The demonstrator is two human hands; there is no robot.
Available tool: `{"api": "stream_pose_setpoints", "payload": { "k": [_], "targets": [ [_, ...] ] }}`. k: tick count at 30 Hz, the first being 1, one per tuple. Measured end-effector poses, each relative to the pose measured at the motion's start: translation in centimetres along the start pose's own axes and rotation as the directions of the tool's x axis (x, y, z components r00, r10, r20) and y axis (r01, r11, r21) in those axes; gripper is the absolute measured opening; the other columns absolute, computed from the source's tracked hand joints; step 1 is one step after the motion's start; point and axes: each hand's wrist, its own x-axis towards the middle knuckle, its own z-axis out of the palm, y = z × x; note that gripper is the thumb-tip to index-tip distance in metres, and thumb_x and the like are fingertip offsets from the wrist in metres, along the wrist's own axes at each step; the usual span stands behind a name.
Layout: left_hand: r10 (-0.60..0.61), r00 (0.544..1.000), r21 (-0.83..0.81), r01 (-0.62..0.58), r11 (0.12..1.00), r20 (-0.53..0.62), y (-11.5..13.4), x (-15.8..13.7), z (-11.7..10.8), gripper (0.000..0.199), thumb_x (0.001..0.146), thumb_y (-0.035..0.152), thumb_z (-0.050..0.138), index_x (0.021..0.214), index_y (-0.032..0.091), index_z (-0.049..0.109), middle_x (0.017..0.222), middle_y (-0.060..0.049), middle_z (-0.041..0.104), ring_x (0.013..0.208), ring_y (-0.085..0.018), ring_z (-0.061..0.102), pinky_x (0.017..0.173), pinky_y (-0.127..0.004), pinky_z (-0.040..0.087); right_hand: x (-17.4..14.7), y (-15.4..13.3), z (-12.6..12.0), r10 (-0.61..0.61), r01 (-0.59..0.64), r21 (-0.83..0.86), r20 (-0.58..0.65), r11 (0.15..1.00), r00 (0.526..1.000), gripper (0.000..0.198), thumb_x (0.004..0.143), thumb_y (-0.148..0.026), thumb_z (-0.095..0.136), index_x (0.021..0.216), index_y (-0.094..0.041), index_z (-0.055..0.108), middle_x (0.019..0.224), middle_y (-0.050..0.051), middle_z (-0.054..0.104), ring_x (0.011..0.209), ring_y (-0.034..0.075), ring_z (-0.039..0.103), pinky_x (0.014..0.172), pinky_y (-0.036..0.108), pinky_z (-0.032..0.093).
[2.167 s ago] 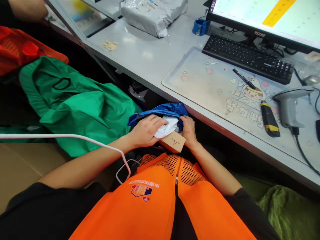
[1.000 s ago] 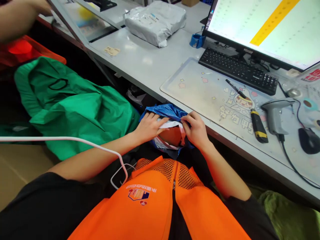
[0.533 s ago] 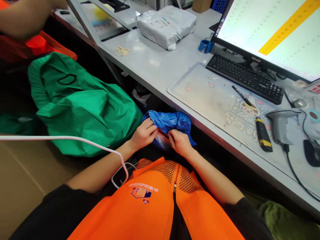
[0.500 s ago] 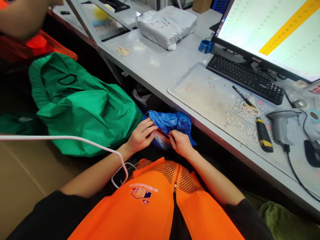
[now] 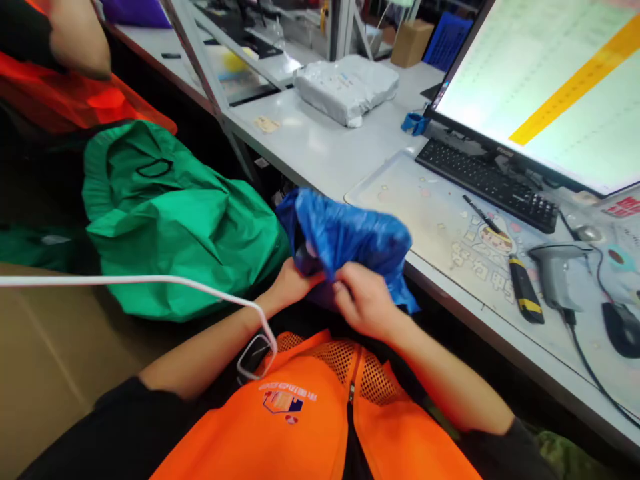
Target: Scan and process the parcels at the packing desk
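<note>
A crumpled blue plastic bag (image 5: pixel 357 230) is held up in front of my vest, beside the table edge. My right hand (image 5: pixel 365 300) is closed, pinching the bag's near edge. At the bag's left side is my left hand (image 5: pixel 295 287), its fingers partly hidden inside or behind the plastic. Something dark shows in the bag's opening near those fingers, too blurred to name. Just left of the bag lies a large green sack (image 5: pixel 185 227).
On the table (image 5: pixel 320 160) are a grey-white parcel (image 5: pixel 350 87), a keyboard (image 5: pixel 487 183), a pen (image 5: pixel 480 213), a box cutter (image 5: pixel 525 290), a barcode scanner (image 5: pixel 560 273) and a mouse (image 5: pixel 620 327). A white bent rod (image 5: pixel 165 279) crosses at left. Another person's arm (image 5: pixel 80 40) is at upper left.
The blue bag is raised and looks more spread out. My right hand has shifted its hold to the bag's edge, and my left hand's fingers have gone behind or into the plastic. The view has tilted slightly.
</note>
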Motion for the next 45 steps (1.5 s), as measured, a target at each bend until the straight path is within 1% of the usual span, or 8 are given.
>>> {"api": "stream_pose_setpoints", "payload": {
  "k": [6, 12, 16, 23, 30, 38, 41, 45],
  "targets": [
    [0.361, 0.91, 0.341, -0.411, 0.845, 0.202, 14.5, 16.1, -6.1, 0.081, 0.088, 0.072, 0.073, 0.152, 0.023, 0.06, 0.143, -0.007, 0.071, 0.133, -0.035, 0.065, 0.114, -0.042, 0.049, 9.5, 4.8, -9.9, 0.304, -0.228, 0.233, -0.385, 0.946, 0.871, 0.022, 0.095, -0.029, 0.064, 0.078, -0.023, 0.05, 0.065, -0.006, 0.045, 0.061, 0.012, 0.043, 0.059, 0.024, 0.038],
    [0.292, 0.922, 0.716, -0.381, 0.585, 0.252, 20.0, 25.2, 0.9, 0.076, 0.091, 0.057, 0.077, 0.148, 0.009, 0.06, 0.144, -0.024, 0.066, 0.137, -0.042, 0.058, 0.116, -0.047, 0.044, 13.6, 11.8, -11.1, 0.75, -0.451, 0.608, -0.439, 0.654, 0.495, 0.022, 0.096, -0.02, 0.054, 0.076, -0.024, 0.047, 0.06, -0.005, 0.05, 0.06, 0.014, 0.056, 0.06, 0.024, 0.056],
    [0.309, 0.935, 0.705, -0.337, 0.624, 0.173, 18.0, 22.6, 3.6, 0.065, 0.101, 0.055, 0.062, 0.143, 0.005, 0.063, 0.147, -0.026, 0.062, 0.14, -0.043, 0.053, 0.117, -0.05, 0.043, 11.7, 12.6, -13.2, 0.71, -0.504, 0.512, -0.38, 0.696, 0.593, 0.017, 0.095, -0.023, 0.06, 0.079, -0.02, 0.062, 0.073, 0.003, 0.07, 0.069, 0.018, 0.068, 0.072, 0.034, 0.064],
    [0.32, 0.931, 0.577, -0.36, 0.733, 0.174, 16.5, 20.5, 3.3, 0.02, 0.103, 0.026, 0.06, 0.108, 0.017, 0.076, 0.114, -0.015, 0.078, 0.113, -0.034, 0.073, 0.099, -0.04, 0.054, 9.3, 12.5, -13.8, 0.351, -0.338, -0.45, -0.059, 0.827, 0.935, 0.045, 0.1, -0.029, 0.06, 0.141, -0.013, 0.071, 0.157, 0.016, 0.062, 0.151, 0.033, 0.052, 0.13, 0.051, 0.035],
    [0.438, 0.893, 0.418, -0.361, 0.834, -0.104, 16.7, 21.3, 3.3, 0.032, 0.112, 0.03, 0.041, 0.116, 0.018, 0.069, 0.11, -0.013, 0.079, 0.108, -0.029, 0.076, 0.096, -0.036, 0.055, 11.5, 12.2, -10.8, 0.464, -0.276, -0.672, 0.115, 0.687, 0.878, 0.068, 0.108, -0.045, 0.044, 0.172, -0.022, 0.039, 0.18, 0.007, 0.029, 0.163, 0.043, 0.027, 0.129, 0.066, 0.025],
    [0.497, 0.85, 0.329, -0.527, 0.784, 0.176, 14.1, 21.4, 4.7, 0.025, 0.105, 0.028, 0.049, 0.108, 0.022, 0.074, 0.122, -0.009, 0.081, 0.118, -0.028, 0.075, 0.106, -0.039, 0.056, 13.8, 15.7, -11.9, 0.441, -0.385, -0.363, 0.084, 0.849, 0.894, 0.034, 0.096, -0.036, 0.064, 0.115, -0.016, 0.083, 0.131, 0.013, 0.078, 0.134, 0.037, 0.062, 0.123, 0.053, 0.04],
    [0.512, 0.795, 0.297, -0.599, 0.743, 0.325, 13.4, 21.3, 4.3, 0.038, 0.108, 0.032, 0.043, 0.13, 0.021, 0.072, 0.145, -0.009, 0.072, 0.137, -0.026, 0.067, 0.118, -0.038, 0.05, 13.8, 18.1, -15.7, 0.486, -0.5, -0.202, -0.117, 0.842, 0.866, 0.032, 0.098, -0.033, 0.056, 0.102, -0.017, 0.083, 0.107, 0.007, 0.082, 0.105, 0.024, 0.075, 0.1, 0.035, 0.057],
    [0.504, 0.763, 0.344, -0.637, 0.69, 0.405, 13.0, 20.9, 4.3, 0.042, 0.106, 0.032, 0.046, 0.139, 0.018, 0.068, 0.148, -0.011, 0.069, 0.146, -0.027, 0.06, 0.124, -0.041, 0.046, 15.2, 21.7, -20.1, 0.575, -0.661, -0.033, -0.461, 0.75, 0.676, 0.032, 0.097, -0.03, 0.058, 0.114, -0.01, 0.077, 0.105, 0.015, 0.08, 0.094, 0.023, 0.074, 0.085, 0.034, 0.06]
  ]
}}
